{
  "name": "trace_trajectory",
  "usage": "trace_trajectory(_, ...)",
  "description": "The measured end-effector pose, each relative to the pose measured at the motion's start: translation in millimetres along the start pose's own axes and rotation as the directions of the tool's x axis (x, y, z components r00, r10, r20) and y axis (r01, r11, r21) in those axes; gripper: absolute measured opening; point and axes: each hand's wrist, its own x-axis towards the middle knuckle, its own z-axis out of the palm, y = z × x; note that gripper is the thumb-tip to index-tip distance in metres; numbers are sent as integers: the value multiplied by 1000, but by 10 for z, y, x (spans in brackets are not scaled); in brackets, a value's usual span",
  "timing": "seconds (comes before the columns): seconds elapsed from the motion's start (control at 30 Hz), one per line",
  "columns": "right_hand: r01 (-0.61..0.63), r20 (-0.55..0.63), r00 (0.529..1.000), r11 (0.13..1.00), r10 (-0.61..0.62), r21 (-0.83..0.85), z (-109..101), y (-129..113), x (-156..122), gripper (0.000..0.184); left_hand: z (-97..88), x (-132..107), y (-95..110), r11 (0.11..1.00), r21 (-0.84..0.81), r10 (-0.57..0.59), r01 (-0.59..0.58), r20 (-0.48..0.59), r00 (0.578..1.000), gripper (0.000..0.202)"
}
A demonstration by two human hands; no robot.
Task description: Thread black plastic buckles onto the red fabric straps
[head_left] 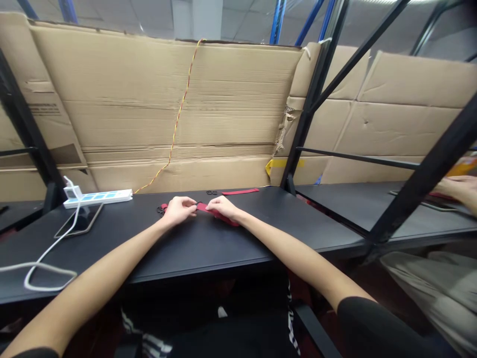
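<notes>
Both my arms reach out over a black table (208, 243). My left hand (178, 209) and my right hand (222, 207) are closed on a red strap (204, 208) that lies flat on the table between them. A small black ring or buckle sits at the strap's left end (161, 210). Farther back lies a second red strap (240, 191) with small black rings (211, 192) beside it.
A white power strip (97, 197) with a white cable (44, 258) sits at the left, next to a phone (79, 221). A cardboard wall (167, 109) stands behind the table, with black frame posts (309, 114). Another person's hand (460, 191) works at the right table.
</notes>
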Motion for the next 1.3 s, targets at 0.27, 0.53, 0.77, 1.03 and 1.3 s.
trace_trajectory(0.27,13,-11,1000,1000,-13,24,5,15,25,21,23,-45,45,1000,6,18,-19,66,998,21)
trace_trajectory(0.53,25,-11,1000,999,-25,19,17,17,35,22,23,-75,112,996,-79,-32,36,49,998,26)
trace_trajectory(0.77,40,40,998,999,-41,17,7,30,33,22,38,-132,180,956,-264,-87,126,154,984,39)
trace_trajectory(1.03,130,158,979,991,-130,9,9,22,-10,20,-15,-157,201,940,-283,-128,190,224,966,39)
trace_trajectory(1.3,198,121,975,977,-187,-80,27,59,25,24,-3,-114,152,960,-254,-105,121,76,992,39)
